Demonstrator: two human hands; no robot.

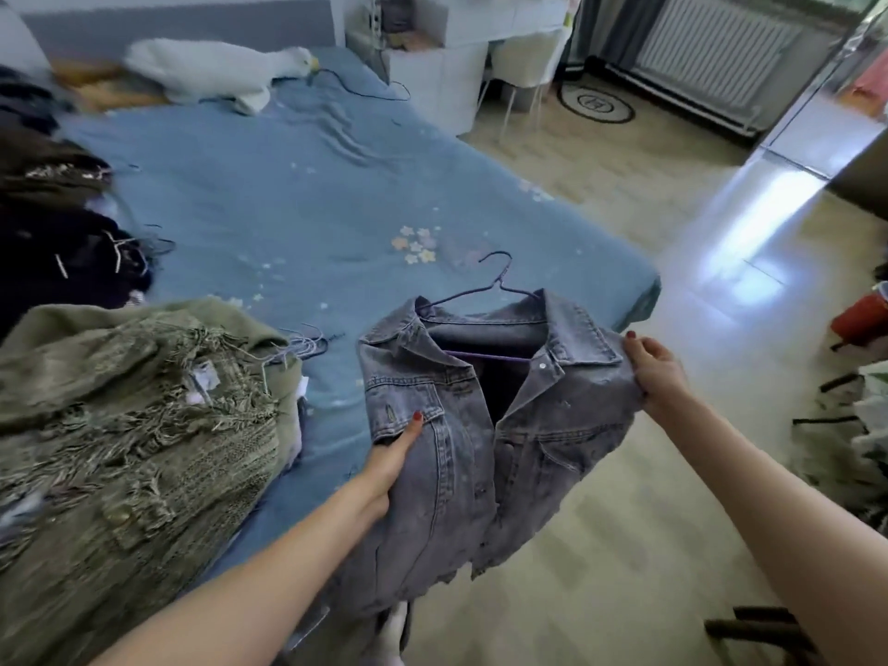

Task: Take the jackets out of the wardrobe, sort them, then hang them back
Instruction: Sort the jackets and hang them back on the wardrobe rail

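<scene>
A bedroom with a blue-sheeted bed [288,194] takes up most of the view, a white stuffed goose [216,72] lying near its head and a radiator [711,45] on the far wall. Jackets are already out and lying on the bed: a green fringed jacket [134,401] close by on the left and a heap of dark clothes [57,223] further up the left edge, so the taking-out looks largely done. A denim jacket [480,425] on a hanger [485,290] is held up over the foot of the bed, the left hand [389,463] gripping its front panel and the right hand [658,372] pinching the shoulder by the collar. I judge the sorting to be under way; no wardrobe rail shows, and nothing appears hung back yet, so that step remains
</scene>
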